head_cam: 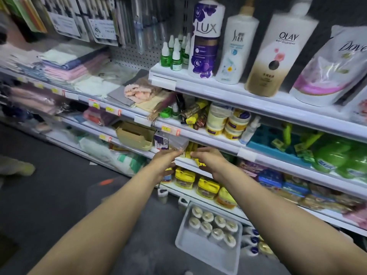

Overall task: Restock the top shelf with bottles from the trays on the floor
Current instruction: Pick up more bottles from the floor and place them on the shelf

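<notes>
Both the left hand (165,158) and right hand (206,158) reach forward, loosely open and holding nothing. Best drop them straight down to the tray (190,245) below and grip one bottle (206,227) by its body.

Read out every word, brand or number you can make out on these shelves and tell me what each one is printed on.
"LUX": purple and white bottle, top shelf.
"SLEK": white bottle next to it.
"OLAY": white and gold bottle.
"Dove": white and pink refill pouch.
Smaller print on those labels, the price tags, the hanging cards and the lower-shelf packs: too blurred to read.
</notes>
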Demonstrator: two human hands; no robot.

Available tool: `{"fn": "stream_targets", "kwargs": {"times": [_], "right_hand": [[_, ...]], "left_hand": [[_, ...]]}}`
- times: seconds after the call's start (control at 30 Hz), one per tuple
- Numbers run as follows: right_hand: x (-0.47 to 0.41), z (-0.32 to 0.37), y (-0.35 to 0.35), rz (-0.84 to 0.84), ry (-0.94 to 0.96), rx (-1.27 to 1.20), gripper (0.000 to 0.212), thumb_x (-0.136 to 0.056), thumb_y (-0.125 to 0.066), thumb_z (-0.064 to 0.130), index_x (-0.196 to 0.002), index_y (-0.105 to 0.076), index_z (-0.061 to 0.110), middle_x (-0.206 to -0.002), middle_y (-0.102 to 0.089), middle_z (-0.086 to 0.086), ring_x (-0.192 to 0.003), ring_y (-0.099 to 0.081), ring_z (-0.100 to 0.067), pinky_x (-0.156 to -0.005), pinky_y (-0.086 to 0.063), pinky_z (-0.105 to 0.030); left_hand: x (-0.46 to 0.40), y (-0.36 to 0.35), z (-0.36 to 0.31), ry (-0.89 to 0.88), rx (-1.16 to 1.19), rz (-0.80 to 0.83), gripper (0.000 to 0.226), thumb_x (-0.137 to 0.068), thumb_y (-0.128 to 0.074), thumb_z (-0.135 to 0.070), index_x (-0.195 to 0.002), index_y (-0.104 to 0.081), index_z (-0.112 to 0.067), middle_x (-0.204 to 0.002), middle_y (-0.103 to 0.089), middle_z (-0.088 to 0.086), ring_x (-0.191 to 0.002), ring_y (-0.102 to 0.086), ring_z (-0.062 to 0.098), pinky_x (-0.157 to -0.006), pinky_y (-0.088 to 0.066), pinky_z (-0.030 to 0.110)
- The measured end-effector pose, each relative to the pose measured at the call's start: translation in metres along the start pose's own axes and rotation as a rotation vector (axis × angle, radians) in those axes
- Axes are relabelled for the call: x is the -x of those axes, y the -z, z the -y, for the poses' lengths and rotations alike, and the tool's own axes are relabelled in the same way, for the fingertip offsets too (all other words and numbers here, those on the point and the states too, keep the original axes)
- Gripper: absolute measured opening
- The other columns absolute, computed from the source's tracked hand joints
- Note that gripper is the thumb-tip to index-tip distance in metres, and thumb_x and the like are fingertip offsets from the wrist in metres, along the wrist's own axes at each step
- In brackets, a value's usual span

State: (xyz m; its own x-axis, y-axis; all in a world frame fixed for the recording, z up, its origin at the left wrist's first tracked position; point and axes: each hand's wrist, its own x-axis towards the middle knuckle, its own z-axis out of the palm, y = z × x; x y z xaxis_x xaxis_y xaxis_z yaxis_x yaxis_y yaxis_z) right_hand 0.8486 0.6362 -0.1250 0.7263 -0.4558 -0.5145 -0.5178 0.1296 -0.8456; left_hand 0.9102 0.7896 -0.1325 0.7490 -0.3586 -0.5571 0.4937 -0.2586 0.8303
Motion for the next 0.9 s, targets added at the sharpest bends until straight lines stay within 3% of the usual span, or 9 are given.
{"fn": "stream_targets", "kwargs": {"times": [0.13, 0.57, 0.7, 0.83, 0.9], "right_hand": [[-0.016, -0.005, -0.006, 0.018, -0.001, 0.018, 0.037, -0.083, -0.081, 0.020, -0.114, -0.061, 0.014, -0.120, -0.061, -0.005, -0.111, -0.055, -0.020, -0.096, -0.052, -0.039], [-0.061, -0.002, -0.066, -0.108, -0.091, -0.055, 0.043, -0.081, -0.083, 0.022, -0.118, -0.062, 0.013, -0.125, -0.062, -0.007, -0.114, -0.056, -0.022, -0.097, -0.051, -0.041], [-0.070, -0.001, -0.094, -0.168, -0.132, -0.095, 0.049, -0.082, -0.082, 0.022, -0.124, -0.061, 0.011, -0.125, -0.061, -0.007, -0.113, -0.056, -0.022, -0.089, -0.051, -0.037], [-0.079, -0.005, -0.123, -0.219, -0.174, -0.132, 0.048, -0.082, -0.082, 0.021, -0.124, -0.062, 0.010, -0.106, -0.060, -0.004, -0.088, -0.056, -0.016, -0.066, -0.045, -0.027], [-0.085, -0.012, -0.136, -0.237, -0.201, -0.159, 0.047, -0.083, -0.081, 0.021, -0.124, -0.062, 0.009, -0.101, -0.059, -0.003, -0.088, -0.055, -0.017, -0.064, -0.044, -0.025]], "left_hand": [[-0.013, 0.003, 0.004, 0.006, 0.034, -0.019, 0.041, -0.092, -0.069, -0.039, -0.124, -0.058, -0.017, -0.127, -0.059, 0.008, -0.118, -0.057, 0.023, -0.088, -0.048, 0.035], [-0.083, 0.065, -0.003, 0.062, -0.007, 0.062, 0.049, -0.086, -0.076, -0.039, -0.124, -0.058, -0.014, -0.128, -0.060, 0.008, -0.118, -0.058, 0.023, -0.092, -0.050, 0.038], [-0.108, 0.093, -0.008, 0.089, -0.050, 0.126, 0.040, -0.087, -0.076, -0.037, -0.117, -0.061, -0.016, -0.124, -0.062, 0.004, -0.118, -0.058, 0.022, -0.095, -0.051, 0.039], [-0.134, 0.117, -0.004, 0.115, -0.094, 0.180, 0.030, -0.087, -0.076, -0.033, -0.110, -0.063, -0.019, -0.123, -0.065, 0.004, -0.116, -0.060, 0.023, -0.089, -0.051, 0.037], [-0.147, 0.126, 0.002, 0.140, -0.106, 0.185, 0.025, -0.088, -0.075, -0.030, -0.107, -0.063, -0.019, -0.121, -0.066, 0.005, -0.114, -0.061, 0.024, -0.085, -0.050, 0.033]]}}
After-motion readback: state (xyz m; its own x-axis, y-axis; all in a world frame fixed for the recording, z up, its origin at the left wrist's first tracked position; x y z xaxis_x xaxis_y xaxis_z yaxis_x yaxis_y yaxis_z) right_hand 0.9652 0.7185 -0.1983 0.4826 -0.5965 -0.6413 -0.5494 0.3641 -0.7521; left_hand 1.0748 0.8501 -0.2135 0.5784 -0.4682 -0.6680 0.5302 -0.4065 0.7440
